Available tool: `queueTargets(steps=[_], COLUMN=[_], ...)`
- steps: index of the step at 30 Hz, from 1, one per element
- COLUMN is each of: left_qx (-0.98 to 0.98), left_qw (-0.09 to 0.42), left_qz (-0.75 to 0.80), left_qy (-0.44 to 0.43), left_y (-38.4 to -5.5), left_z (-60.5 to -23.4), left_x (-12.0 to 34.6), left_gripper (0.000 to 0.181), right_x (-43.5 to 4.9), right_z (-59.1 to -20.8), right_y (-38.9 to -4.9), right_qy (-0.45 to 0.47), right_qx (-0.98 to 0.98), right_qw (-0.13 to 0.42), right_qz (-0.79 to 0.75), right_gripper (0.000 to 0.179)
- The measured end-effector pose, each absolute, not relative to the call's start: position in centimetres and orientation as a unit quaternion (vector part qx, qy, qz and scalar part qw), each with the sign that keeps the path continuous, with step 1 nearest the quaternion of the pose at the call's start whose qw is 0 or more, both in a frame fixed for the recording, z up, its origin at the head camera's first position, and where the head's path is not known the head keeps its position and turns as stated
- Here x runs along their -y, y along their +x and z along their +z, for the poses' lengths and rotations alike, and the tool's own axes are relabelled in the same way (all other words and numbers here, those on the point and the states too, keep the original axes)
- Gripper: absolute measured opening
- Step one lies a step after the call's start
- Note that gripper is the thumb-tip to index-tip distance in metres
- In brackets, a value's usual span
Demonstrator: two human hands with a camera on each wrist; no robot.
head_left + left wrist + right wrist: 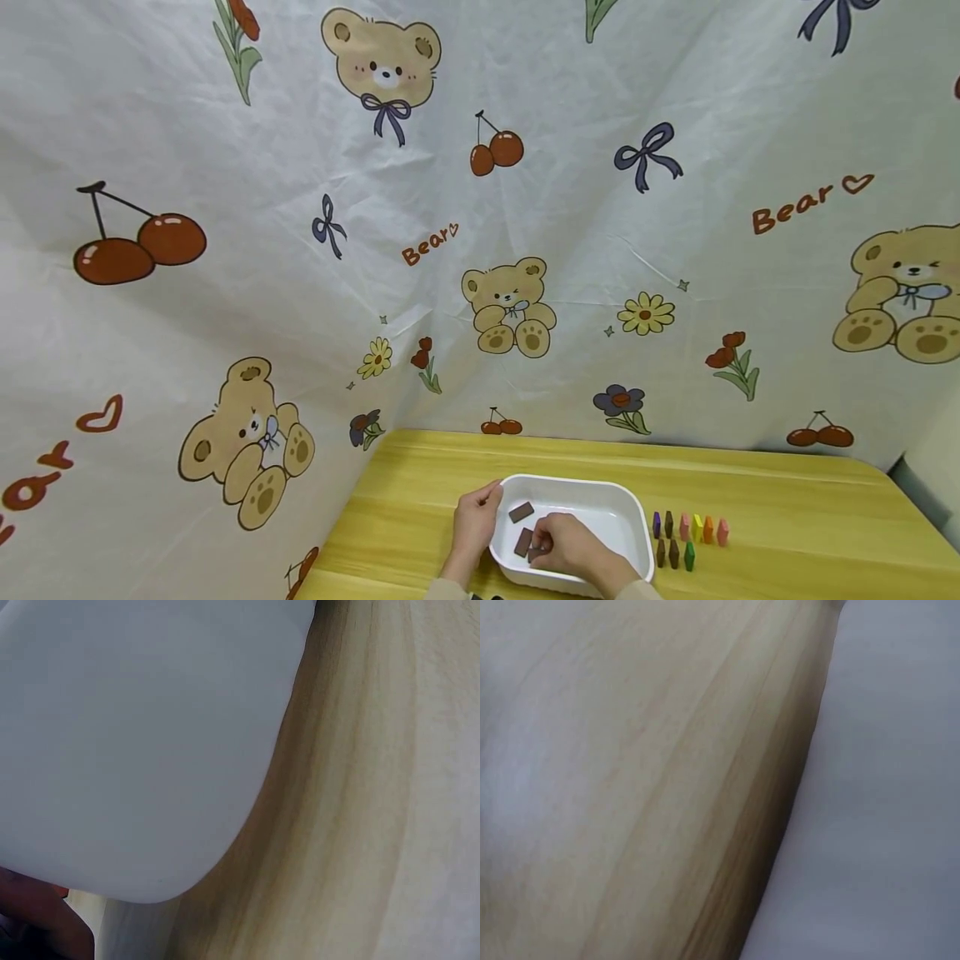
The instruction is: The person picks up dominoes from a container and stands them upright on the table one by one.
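A white plastic basin (pixel 615 490) with rounded corners sits on the table, brown dominoes lying flat on its floor. My left hand (pixel 475 523) holds the basin's left end at the rim. In the left wrist view the basin's outer wall (pixel 142 750) fills much of the picture, with part of the hand (pixel 56 919) at the lower left corner. Reaching over the near side, my right hand (pixel 567 543) pinches a brown domino (pixel 534 555) low inside. Beside its fingertips lies another brown domino (pixel 522 542), and a third domino (pixel 521 512) lies farther back.
Right of the basin, several coloured dominoes stand upright in two rows on the wooden table (pixel 787 517), among them a yellow domino (pixel 697 528) and a green domino (pixel 689 556). A bear-printed cloth (pixel 570 225) hangs behind the table and along its left.
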State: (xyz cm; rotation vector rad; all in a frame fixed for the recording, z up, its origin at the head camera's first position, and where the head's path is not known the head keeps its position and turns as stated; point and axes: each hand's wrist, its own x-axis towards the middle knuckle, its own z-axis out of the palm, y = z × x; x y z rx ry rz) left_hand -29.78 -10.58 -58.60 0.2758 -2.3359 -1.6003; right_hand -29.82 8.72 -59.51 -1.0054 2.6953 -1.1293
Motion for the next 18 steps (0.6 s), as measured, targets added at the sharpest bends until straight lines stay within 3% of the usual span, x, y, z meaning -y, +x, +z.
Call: queueTargets(steps=[5,18], left_qx=[0.814,0.803], left_qw=[0.164,0.116], left_qz=[-0.551,-0.578], left_qy=[0.084,0.089], left_y=[-29.0,-30.7], left_z=[-57.6,-59.9], left_x=[10.3,11.0], left_gripper=[0.026,0.025], right_x=[-8.8,-8.6], right_z=[-59.7,-59.4], right_y=[-29.9,-30.3], right_qy=[-0.329,-0.323], right_qx=[-0.87,-0.859], right_qw=[0.03,0.075], right_qz=[-0.365,-0.39], right_gripper=[0.025,0.022])
